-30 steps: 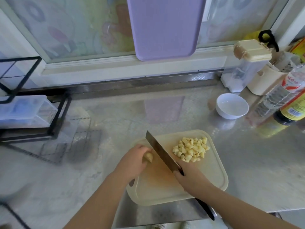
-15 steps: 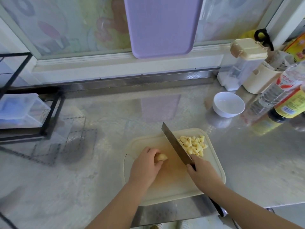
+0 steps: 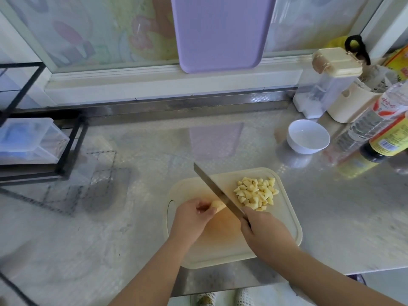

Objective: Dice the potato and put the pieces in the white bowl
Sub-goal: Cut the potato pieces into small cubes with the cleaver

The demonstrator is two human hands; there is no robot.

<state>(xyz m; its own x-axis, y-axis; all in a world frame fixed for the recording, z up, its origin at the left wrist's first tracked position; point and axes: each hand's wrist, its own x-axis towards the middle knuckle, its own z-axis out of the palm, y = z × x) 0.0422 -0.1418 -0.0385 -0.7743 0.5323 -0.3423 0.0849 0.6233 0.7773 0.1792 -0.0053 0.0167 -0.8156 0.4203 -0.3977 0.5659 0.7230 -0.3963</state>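
Note:
A cream cutting board (image 3: 284, 219) lies at the counter's front edge. My left hand (image 3: 192, 217) holds a small remaining potato piece (image 3: 217, 205) on the board's left half, fingers curled over it. My right hand (image 3: 262, 233) grips the handle of a knife (image 3: 217, 192), whose blade runs diagonally up-left and sits against the potato piece. A pile of several diced potato cubes (image 3: 256, 194) rests on the board's right side, behind the blade. The white bowl (image 3: 308, 136) stands empty on the counter, beyond the board to the right.
Bottles (image 3: 375, 124) and a dark sauce bottle (image 3: 386, 144) stand right of the bowl. A clear container with a beige lid (image 3: 324, 85) and a cream holder (image 3: 351, 104) sit at the back right. A black rack with plastic boxes (image 3: 28, 140) occupies the left. A purple board (image 3: 220, 32) leans on the window.
The view has shifted a little. The knife blade has moved from beside the diced pile back left to the potato piece that my left hand holds.

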